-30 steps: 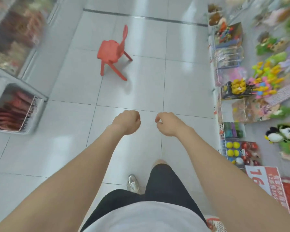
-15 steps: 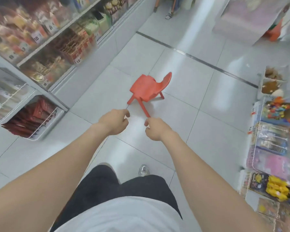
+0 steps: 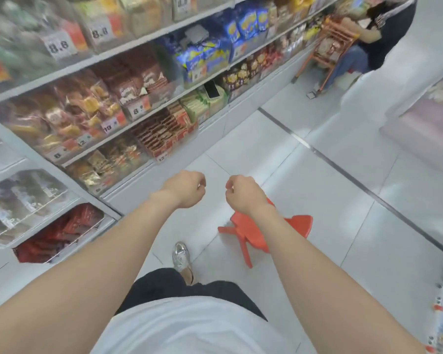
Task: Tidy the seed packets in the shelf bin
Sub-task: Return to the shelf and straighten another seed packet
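Observation:
Both my arms reach forward over the white tiled floor. My left hand [image 3: 186, 189] and my right hand [image 3: 243, 194] are side by side with fingers curled in, and neither holds anything. At the lower left, wire shelf bins hang on a rack: one with red packets [image 3: 59, 236] and, above it, one with blurred grey packets [image 3: 23, 198]. My hands are well to the right of these bins and touch neither. The print on the packets is too blurred to read.
Snack shelves [image 3: 138, 98] with price tags run along the left. A phone [image 3: 211, 89] lies on a shelf. A small red chair [image 3: 251, 233] stands under my right forearm. A person [image 3: 379, 29] sits at the top right by an orange frame [image 3: 327, 47].
The view has swung left from the toy shelves to the snack shelves. The red chair has gone from far ahead to under my right arm. My hands stay curled and hold nothing.

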{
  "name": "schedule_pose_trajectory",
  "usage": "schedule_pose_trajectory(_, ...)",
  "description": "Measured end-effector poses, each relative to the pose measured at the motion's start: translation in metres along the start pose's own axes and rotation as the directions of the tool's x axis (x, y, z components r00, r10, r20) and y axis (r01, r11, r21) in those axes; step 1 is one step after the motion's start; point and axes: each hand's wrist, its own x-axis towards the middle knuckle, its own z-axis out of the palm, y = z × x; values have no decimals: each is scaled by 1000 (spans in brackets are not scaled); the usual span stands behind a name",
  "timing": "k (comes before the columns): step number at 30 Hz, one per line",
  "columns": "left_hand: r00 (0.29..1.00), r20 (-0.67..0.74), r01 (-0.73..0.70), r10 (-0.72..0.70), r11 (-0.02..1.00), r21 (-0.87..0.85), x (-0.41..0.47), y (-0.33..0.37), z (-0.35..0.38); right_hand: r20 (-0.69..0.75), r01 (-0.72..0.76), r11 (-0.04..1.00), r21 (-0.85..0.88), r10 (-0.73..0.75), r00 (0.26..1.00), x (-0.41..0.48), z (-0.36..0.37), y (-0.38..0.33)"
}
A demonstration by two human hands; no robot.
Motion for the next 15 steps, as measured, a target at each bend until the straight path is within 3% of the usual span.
schedule_pose_trajectory(9,997,1,71,-71,996,-60,165,-46,-118,-11,85,996,-27,-85,996,179,-82,-53)
schedule_pose_trajectory(15,974,-92,188,-207,965,-182,269,-74,-157,64,289,941,-173,-282,957,334,-124,-70)
